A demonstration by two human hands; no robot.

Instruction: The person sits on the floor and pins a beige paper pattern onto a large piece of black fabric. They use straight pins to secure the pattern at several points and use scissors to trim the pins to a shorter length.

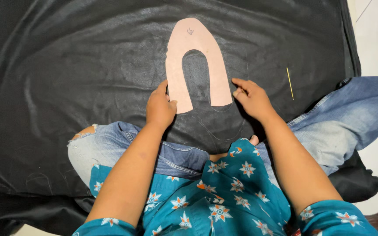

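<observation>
- A black cloth (66, 65) covers the floor, creased, with faint chalk lines near its lower left and beneath the template.
- One bent knee in torn blue jeans (106, 148) lies over the cloth at the left.
- The left hand (159, 107) presses on the left leg of the template, fingers curled over its edge, thumb on top; it pins rather than lifts.
- One pink horseshoe-shaped template (195, 43) lies flat on the cloth at centre, opening toward the person.
- The right hand (251, 98) rests just beside the template's right leg, fingers loosely bent, touching the cloth; whether it holds anything I cannot tell.
- One thin yellow stick (289, 83) lies on the cloth to the right, well apart.
</observation>
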